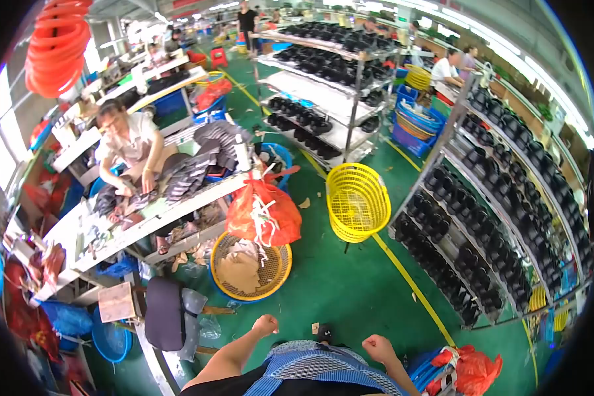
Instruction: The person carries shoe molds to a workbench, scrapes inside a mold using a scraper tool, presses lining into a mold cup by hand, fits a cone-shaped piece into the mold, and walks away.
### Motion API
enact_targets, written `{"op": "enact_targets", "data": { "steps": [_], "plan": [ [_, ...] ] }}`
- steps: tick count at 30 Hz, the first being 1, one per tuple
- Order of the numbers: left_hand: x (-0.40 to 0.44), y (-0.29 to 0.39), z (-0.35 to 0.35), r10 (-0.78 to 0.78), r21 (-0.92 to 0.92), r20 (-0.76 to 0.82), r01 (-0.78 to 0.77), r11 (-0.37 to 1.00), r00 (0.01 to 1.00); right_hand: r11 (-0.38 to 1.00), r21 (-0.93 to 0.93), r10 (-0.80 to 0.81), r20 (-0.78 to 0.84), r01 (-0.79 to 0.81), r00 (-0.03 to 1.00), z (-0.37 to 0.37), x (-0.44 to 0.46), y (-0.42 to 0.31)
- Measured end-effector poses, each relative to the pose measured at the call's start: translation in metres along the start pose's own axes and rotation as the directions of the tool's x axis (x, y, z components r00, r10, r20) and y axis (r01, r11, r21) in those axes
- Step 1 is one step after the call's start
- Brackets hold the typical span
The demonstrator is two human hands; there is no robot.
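Both of my hands hang in front of my body at the bottom of the view, above the green floor. My left hand (pixel 266 325) is closed in a loose fist, and no object shows in it. On the other side, my right hand (pixel 378 348) is also curled closed, with nothing visible in it. A blue patterned apron (pixel 323 363) covers my front between them. The round yellow basket with brown scraps (pixel 285 267) is nearest to my left hand, beyond it. Near my right forearm lies a red bag (pixel 476 371) beside blue material.
An empty yellow basket (pixel 358 204) stands ahead. Racks of black shoes (pixel 435 155) rise at the right, another rack (pixel 350 99) behind. A seated person (pixel 129 142) works with striped fabric at a table (pixel 138 228) on the left. A dark chair (pixel 165 313) stands nearby.
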State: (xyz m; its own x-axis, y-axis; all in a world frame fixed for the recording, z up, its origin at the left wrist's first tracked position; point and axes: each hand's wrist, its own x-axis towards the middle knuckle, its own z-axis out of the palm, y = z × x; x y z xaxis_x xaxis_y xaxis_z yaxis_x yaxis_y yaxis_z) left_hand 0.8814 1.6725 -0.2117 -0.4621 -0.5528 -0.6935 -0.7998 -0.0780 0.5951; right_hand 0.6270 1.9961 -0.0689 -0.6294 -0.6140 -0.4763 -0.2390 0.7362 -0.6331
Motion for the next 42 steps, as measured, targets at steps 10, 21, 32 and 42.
{"op": "enact_targets", "data": {
  "steps": [10, 21, 32, 42],
  "plan": [
    [-0.032, -0.1, 0.027, -0.285, -0.261, 0.016, 0.279, 0.924, 0.958, 0.996, -0.054, -0.067, 0.143, 0.075, 0.987, 0.005, 0.014, -0.004],
    [-0.051, -0.07, 0.021, -0.215, 0.08, -0.133, 0.227, 0.971, 0.968, 0.991, -0.087, -0.086, 0.199, 0.105, 0.976, 0.016, 0.017, -0.014],
    [-0.055, -0.072, 0.018, -0.277, -0.041, -0.077, 0.274, 0.961, 0.958, 0.991, -0.019, -0.128, 0.139, 0.132, 0.982, 0.016, 0.018, -0.018],
    [-0.191, 0.234, -0.175, 0.505, -0.299, -0.607, -0.766, 0.57, 0.613, 0.477, 0.052, -0.72, -0.55, 0.877, 0.424, -0.189, -0.042, -0.275]
  ]
}}
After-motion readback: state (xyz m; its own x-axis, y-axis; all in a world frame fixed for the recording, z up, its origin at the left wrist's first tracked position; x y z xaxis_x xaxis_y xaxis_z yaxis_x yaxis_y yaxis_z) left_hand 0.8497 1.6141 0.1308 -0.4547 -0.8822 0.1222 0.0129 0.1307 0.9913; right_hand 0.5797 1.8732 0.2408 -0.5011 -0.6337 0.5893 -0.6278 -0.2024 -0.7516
